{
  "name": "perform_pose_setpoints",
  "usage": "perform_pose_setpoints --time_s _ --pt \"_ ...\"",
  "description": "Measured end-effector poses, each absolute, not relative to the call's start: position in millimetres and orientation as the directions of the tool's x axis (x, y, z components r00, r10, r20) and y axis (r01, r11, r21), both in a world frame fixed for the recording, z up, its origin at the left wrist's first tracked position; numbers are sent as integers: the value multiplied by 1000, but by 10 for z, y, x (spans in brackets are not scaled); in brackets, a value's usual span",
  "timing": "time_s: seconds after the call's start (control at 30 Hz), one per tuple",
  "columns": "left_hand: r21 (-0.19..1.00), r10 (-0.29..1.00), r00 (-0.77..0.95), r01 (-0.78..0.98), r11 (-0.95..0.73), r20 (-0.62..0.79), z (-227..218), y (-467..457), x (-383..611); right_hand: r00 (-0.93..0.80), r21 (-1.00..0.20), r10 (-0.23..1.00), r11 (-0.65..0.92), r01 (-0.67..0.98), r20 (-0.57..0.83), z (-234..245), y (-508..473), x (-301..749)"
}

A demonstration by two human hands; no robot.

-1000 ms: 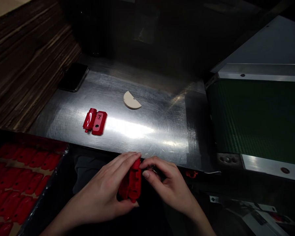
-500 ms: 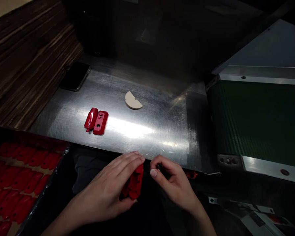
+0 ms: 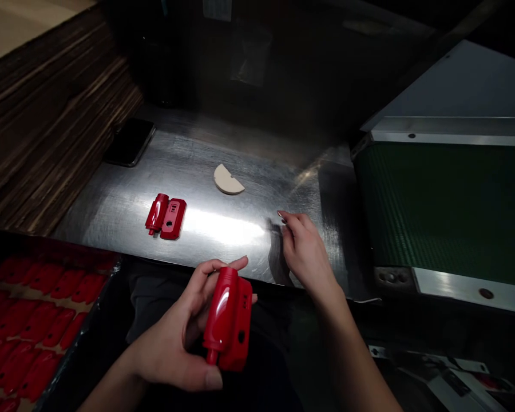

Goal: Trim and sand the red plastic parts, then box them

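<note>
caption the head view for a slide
Left hand holds a red plastic part; right hand over the steel table.

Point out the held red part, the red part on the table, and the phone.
held red part (image 3: 221, 312), head view, on its rounded barrel.
table red part (image 3: 173, 218), head view, on its flat half.
phone (image 3: 129, 142), head view, screen middle.

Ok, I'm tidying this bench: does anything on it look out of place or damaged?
Only the cream half-disc lying alone on the steel table looks odd: it matches none of the red parts. A dark phone sits at the table's far left edge. Nothing looks spilled or broken.
</note>
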State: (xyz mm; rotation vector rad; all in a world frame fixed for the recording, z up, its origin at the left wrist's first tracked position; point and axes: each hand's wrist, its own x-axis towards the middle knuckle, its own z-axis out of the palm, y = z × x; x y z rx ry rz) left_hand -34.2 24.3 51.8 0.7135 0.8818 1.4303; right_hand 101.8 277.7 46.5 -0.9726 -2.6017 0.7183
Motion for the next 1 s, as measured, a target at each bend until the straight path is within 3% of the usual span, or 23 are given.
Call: perform_pose_setpoints --time_s 0.1,0.3,0.47,0.6,0.73,0.87,0.93,1.0 --pt "746 996 -50 -665 26 -79 416 268 -316 -762 -495 643 687 532 73 460 2784 857" --pt "719 966 -176 -695 17 -192 429 251 -392 -831 -413 555 764 496 28 617 2836 224" --pt "781 960 -242 -623 -41 -142 440 211 -473 -839 -349 539 775 527 -70 616 2930 -550" --pt "820 939 -327 -564 -103 -106 377 113 -525 -836 -346 547 778 525 -37 540 2903 -790" --pt "778 874 -467 -597 -196 -138 323 29 -536 -851 -413 524 767 491 -39 574 2779 -580" --pt "724 725 -665 -587 -361 -178 280 52 -501 -850 -532 521 698 479 -80 758 2359 -5" --pt "731 654 -736 -541 -416 -173 268 100 -488 -878 -723 467 570 391 -106 826 2062 298" --pt "757 609 -779 -486 -436 -149 261 160 -487 -910 -808 399 497 316 -110 833 1793 507"
